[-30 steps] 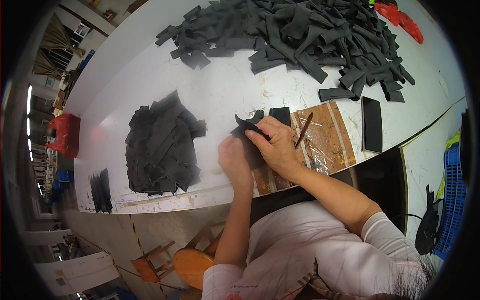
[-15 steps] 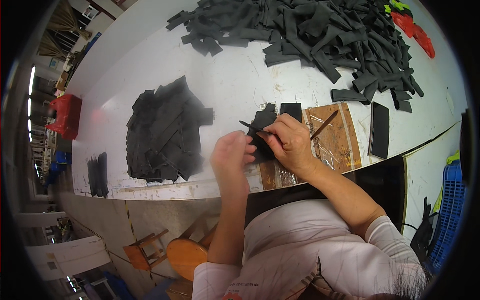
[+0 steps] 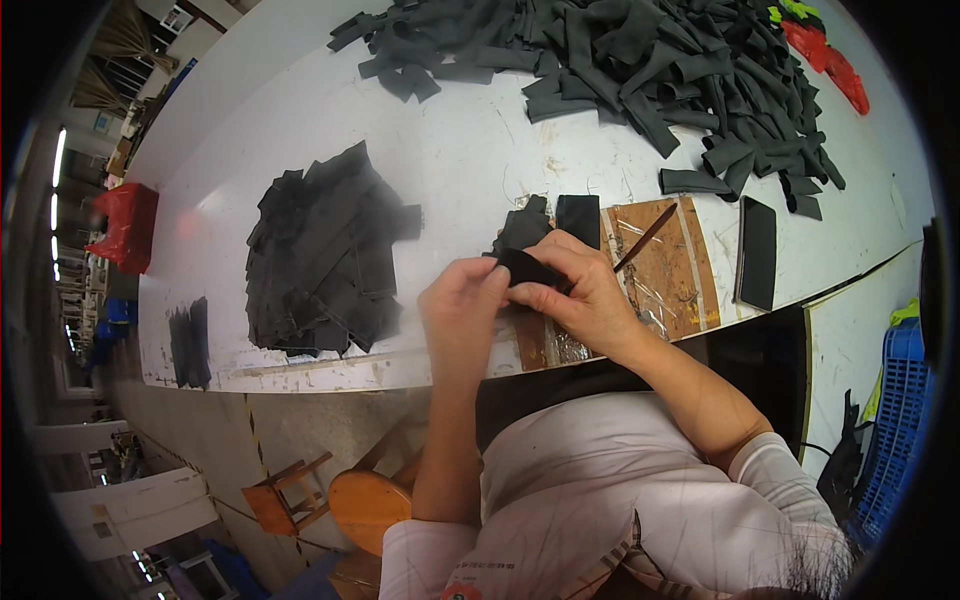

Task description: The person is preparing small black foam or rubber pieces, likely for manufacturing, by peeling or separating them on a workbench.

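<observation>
Both of my hands are over the table's near edge, fingers pinched on a small black fabric piece (image 3: 528, 268). My left hand (image 3: 458, 312) grips its left end. Closed on its right side is my right hand (image 3: 592, 298). Beneath and beyond them lie more dark fabric pieces (image 3: 522, 225), next to a flat black piece (image 3: 578, 220). A thin dark brown stick (image 3: 646, 237) slants up from beside my right hand over a worn brown board (image 3: 680, 275); whether my fingers hold it is unclear.
A stack of flat dark pieces (image 3: 320, 265) is on the left, a smaller stack (image 3: 190, 343) beyond it. A big heap of dark fabric tubes (image 3: 640, 65) covers the far side. A black phone-like slab (image 3: 757, 255) lies right. A wooden stool (image 3: 370, 510) stands below.
My left hand has come up to the fabric piece and now pinches it. The piece, earlier a thin edge-on strip in my right hand, now shows its broad face between both hands.
</observation>
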Action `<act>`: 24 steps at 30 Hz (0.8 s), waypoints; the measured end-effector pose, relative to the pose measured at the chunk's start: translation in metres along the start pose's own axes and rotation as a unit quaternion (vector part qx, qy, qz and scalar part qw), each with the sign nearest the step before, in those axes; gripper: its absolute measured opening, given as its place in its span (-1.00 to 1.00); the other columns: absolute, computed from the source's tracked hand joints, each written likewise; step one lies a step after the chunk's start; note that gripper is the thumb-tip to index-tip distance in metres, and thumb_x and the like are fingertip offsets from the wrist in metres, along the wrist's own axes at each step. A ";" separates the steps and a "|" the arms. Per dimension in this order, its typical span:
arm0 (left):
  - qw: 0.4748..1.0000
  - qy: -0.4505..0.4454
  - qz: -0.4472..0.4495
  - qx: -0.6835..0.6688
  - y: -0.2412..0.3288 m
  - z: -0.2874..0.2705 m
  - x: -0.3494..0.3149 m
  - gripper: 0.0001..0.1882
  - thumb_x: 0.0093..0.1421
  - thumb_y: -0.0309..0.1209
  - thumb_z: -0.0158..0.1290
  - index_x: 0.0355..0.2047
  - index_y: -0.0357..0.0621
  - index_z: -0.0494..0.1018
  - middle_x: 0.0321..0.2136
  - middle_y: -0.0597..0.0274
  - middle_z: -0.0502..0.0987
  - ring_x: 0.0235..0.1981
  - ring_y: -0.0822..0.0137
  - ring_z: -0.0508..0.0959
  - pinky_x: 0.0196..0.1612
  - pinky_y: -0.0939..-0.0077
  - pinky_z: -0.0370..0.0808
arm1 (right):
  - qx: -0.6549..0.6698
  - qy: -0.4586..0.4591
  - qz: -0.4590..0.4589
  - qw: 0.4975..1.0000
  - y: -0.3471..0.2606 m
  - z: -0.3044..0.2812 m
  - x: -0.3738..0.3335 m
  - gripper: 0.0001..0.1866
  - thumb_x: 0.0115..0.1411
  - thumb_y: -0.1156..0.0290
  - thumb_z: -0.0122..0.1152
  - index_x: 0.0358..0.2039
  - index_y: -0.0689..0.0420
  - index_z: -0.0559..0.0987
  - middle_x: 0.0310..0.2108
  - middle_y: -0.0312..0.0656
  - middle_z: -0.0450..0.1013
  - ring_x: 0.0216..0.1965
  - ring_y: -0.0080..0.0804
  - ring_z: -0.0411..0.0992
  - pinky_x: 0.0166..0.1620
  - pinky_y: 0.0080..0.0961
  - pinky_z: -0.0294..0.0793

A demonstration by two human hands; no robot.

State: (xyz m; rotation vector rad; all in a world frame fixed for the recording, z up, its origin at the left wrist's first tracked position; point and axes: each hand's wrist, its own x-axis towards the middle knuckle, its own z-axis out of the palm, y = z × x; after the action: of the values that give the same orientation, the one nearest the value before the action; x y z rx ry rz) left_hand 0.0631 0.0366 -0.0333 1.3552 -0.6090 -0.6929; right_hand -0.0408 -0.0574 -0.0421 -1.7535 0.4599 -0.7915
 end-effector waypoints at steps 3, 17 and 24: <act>0.999 -0.032 -0.016 0.003 0.000 0.001 -0.003 -0.86 0.06 -0.55 -0.01 -0.35 -0.35 0.38 -0.51 0.26 0.45 -0.53 0.54 0.42 -0.43 0.70 0.39 | -0.034 0.013 -0.058 0.998 -0.001 -0.003 0.000 -0.88 -0.10 0.51 0.20 -0.52 0.26 0.48 -0.60 -0.20 0.30 -0.61 -0.42 0.29 -0.54 -0.57 0.27; 0.990 0.067 -0.061 -0.108 0.000 0.020 -0.036 -0.79 0.09 -0.55 -0.07 -0.24 -0.31 0.27 -0.41 0.19 0.38 -0.51 0.46 0.44 -0.45 0.67 0.40 | -0.227 0.105 -0.180 0.951 -0.004 -0.001 -0.003 -0.76 -0.24 0.51 0.31 -0.74 0.22 0.36 -0.71 -0.21 0.21 -0.70 -0.37 0.21 -0.65 -0.50 0.17; 0.994 0.079 -0.026 -0.070 0.006 0.012 -0.024 -0.82 0.13 -0.51 -0.09 -0.25 -0.31 0.33 -0.44 0.24 0.45 -0.53 0.56 0.40 -0.47 0.75 0.35 | -0.190 0.015 -0.167 0.967 -0.011 -0.002 -0.009 -0.80 -0.23 0.45 0.29 -0.62 0.22 0.43 -0.65 -0.18 0.21 -0.60 -0.26 0.26 -0.56 -0.44 0.26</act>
State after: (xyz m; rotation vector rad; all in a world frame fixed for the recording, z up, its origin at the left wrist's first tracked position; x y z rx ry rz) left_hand 0.0395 0.0471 -0.0260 1.2847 -0.3930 -0.6519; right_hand -0.0495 -0.0496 -0.0337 -2.2154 0.3553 -1.0182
